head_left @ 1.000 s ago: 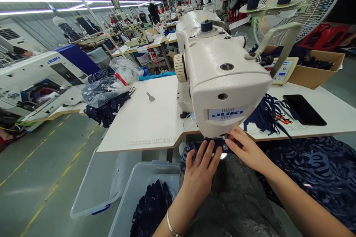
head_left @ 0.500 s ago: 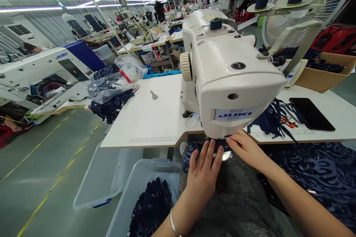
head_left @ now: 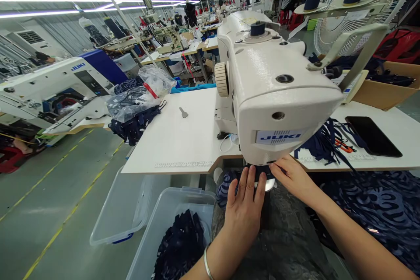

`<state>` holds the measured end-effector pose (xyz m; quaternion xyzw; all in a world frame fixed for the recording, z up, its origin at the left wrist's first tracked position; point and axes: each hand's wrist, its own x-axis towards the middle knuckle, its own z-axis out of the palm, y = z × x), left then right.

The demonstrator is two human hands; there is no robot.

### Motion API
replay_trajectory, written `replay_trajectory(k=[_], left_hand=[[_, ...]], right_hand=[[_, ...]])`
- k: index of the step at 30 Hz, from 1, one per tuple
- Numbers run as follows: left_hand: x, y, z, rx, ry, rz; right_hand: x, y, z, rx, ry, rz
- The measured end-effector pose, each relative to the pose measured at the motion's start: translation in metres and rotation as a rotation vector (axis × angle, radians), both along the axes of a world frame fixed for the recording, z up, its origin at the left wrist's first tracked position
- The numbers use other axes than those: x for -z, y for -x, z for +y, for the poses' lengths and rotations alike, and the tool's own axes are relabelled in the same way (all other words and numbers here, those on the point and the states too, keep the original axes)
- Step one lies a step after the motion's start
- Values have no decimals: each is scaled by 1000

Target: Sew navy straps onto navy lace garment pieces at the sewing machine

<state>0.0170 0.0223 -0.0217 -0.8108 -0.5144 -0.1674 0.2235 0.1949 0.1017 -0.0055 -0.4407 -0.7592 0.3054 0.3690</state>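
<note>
A white JUKI sewing machine (head_left: 275, 92) stands on a white table (head_left: 183, 140). My left hand (head_left: 244, 210) lies flat, fingers stretched, on dark grey fabric (head_left: 282, 236) just below the machine's head. My right hand (head_left: 292, 177) rests beside it on the same fabric, fingers extended toward the needle area, which the machine head hides. Navy patterned cloth (head_left: 374, 205) spreads over my lap on the right.
Navy strips (head_left: 323, 142), orange snips (head_left: 343, 145) and a black phone (head_left: 372, 135) lie on the table's right. A plastic bag (head_left: 138, 96) on dark pieces sits at the left. Clear bins (head_left: 157, 232) stand below. A cardboard box (head_left: 387, 83) and a fan (head_left: 354, 4) are at the back right.
The view has shifted slightly left and down. Both hands have crept a little toward the machine head, staying flat on the fabric.
</note>
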Motion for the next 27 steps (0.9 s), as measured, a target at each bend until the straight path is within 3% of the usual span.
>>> replay_trajectory(k=[27], left_hand=[[-1,4,-2,-30,2,-29]], right_hand=[[11,3,0,37,-6,-34]])
